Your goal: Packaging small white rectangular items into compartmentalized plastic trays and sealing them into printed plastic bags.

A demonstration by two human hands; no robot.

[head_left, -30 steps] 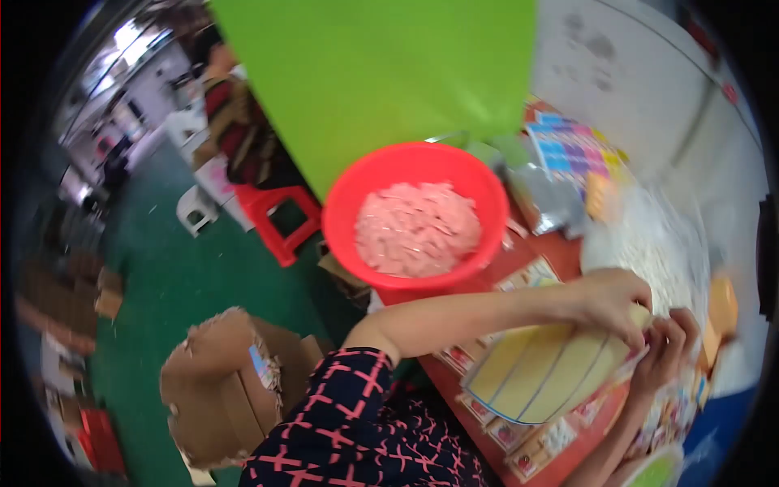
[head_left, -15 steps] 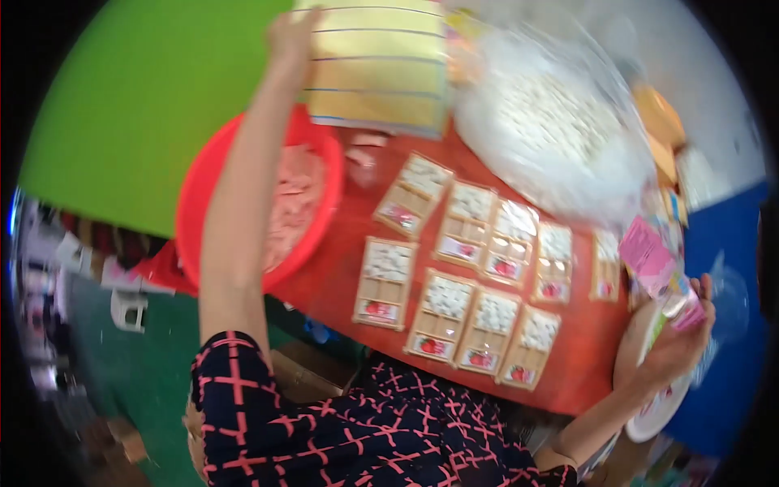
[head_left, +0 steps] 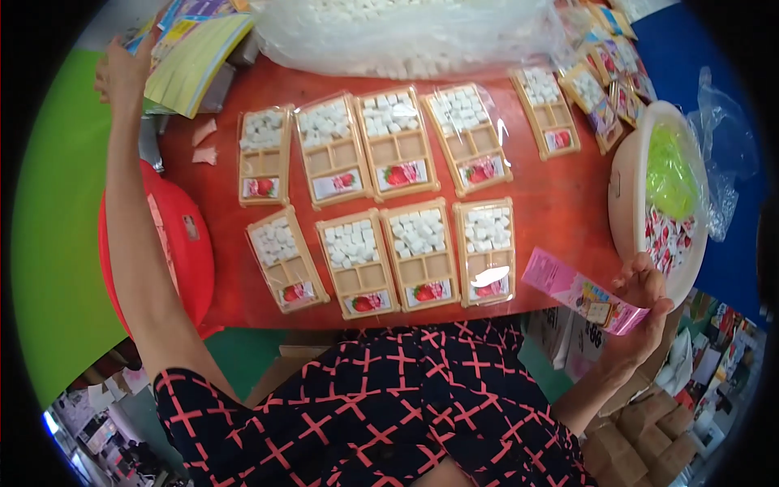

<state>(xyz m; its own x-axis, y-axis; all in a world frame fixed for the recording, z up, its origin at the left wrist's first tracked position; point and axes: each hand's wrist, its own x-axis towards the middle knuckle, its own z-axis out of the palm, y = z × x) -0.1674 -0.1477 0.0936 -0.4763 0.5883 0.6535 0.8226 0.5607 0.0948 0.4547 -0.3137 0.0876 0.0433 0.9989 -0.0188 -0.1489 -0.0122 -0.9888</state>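
Observation:
At the far left, my left hand [head_left: 123, 75] is closed on the edge of a stack of printed sheets [head_left: 201, 61], yellowish with a curled corner. My right hand [head_left: 641, 308], at the table's front right, holds a pink printed card strip [head_left: 586, 290] between thumb and fingers. Two rows of small tan compartment trays stand between my hands. One such tray [head_left: 421, 247] has white marshmallow-like cubes [head_left: 419, 230] in its upper part and a strawberry-printed packet [head_left: 427, 293] at the bottom. Clear film wraps or lies under several trays.
A red basin [head_left: 199, 235] with pink pieces sits under my left forearm. Across the back lies a large clear bag [head_left: 406, 36] of white cubes. At right, a white tub [head_left: 625, 174] holds small strawberry-printed packets and green plastic. Filled packs [head_left: 596, 105] lie behind it on the red table [head_left: 560, 211].
The view has swung and steadied, so the trays appear more upright. My left hand stays at the sheet stack, which now looks bent. The pink strip is still in my right hand, now lower.

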